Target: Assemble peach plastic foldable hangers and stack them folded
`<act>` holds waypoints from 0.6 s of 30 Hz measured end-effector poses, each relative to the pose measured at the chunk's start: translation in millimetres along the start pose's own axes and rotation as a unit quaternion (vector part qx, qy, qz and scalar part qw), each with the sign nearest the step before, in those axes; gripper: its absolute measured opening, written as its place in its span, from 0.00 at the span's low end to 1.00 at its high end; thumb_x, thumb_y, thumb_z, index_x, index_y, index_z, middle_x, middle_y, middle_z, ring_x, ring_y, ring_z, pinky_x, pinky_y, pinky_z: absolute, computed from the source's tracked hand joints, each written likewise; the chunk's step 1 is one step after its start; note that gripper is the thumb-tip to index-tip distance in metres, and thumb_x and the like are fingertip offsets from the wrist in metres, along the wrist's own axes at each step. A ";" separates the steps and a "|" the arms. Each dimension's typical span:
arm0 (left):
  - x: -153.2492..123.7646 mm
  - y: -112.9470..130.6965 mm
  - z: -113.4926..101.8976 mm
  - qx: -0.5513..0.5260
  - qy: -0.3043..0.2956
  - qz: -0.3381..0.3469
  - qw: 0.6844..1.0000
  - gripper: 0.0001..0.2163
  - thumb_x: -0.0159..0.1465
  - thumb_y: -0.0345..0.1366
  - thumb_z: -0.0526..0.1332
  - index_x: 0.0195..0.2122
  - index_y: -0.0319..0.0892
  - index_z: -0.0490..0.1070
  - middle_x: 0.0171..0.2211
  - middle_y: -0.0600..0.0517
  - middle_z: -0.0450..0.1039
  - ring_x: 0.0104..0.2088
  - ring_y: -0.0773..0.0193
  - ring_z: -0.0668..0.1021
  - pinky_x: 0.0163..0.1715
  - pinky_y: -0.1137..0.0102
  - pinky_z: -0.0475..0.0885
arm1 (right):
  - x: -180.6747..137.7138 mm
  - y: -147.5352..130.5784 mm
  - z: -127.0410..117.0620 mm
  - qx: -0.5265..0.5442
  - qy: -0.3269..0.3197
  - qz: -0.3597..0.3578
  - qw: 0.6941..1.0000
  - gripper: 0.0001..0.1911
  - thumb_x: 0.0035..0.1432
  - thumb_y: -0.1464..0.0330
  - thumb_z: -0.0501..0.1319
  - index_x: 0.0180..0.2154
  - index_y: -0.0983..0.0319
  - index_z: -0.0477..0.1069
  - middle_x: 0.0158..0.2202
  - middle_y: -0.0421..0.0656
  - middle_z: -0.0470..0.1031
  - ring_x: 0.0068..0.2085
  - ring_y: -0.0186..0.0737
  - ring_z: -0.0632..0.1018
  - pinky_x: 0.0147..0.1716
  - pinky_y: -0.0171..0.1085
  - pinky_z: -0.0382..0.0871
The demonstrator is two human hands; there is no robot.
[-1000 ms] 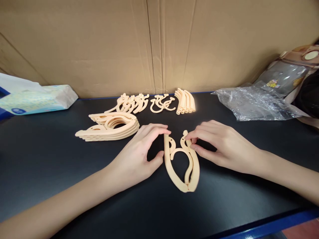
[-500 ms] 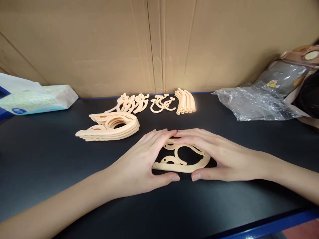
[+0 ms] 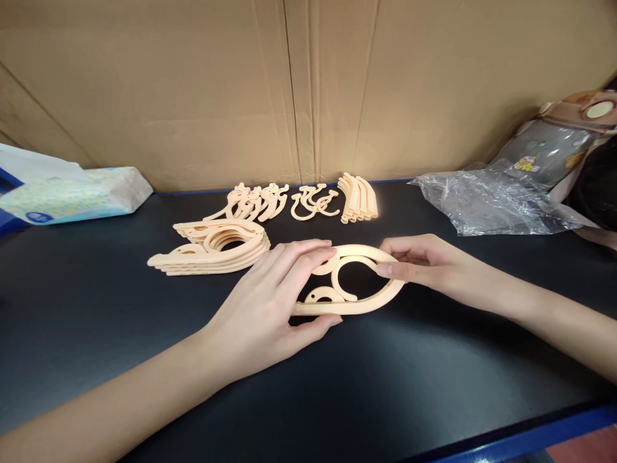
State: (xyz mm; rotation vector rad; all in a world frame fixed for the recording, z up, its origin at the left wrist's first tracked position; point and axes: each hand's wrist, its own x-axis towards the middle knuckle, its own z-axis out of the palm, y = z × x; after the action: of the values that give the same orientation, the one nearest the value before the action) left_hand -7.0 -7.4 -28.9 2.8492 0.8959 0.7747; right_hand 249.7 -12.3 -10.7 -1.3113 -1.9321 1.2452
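Observation:
A folded cream plastic folding hanger is held between my two hands, its hook curled inside the two folded arms. My left hand grips the narrow end, fingers along the far arm and thumb along the near one. At the rounded end, my right hand pinches the hanger, thumb on top and fingers behind and below. To the left lies a stack of similar folded hangers, close to my left fingers.
Behind are curved cream pieces, several loose hooks and a bundle of curved arms. A tissue pack lies at left. Crumpled clear plastic and a bottle are at right. Cardboard stands behind the black table.
My right hand has shifted from cupping the hanger's side to pinching its rounded end. The hanger has moved slightly up and away from me, and my left hand has closed in on it.

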 end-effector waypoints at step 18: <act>-1.3 0.8 -0.1 0.016 -0.001 0.012 1.000 0.28 0.61 0.39 0.65 0.60 0.38 0.59 0.58 0.44 0.66 0.55 0.56 0.71 0.54 0.65 0.66 | -0.1 -0.7 4.4 0.074 -0.010 0.014 0.997 0.19 0.56 0.53 0.64 0.27 0.62 0.70 0.25 0.35 0.59 0.28 0.32 0.60 0.27 0.34 0.53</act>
State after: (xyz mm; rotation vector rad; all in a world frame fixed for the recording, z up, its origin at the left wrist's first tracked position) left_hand -7.6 -8.8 -29.2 2.8942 0.8830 0.7660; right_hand 246.0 -14.3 -12.2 -1.2596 -1.8033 1.3914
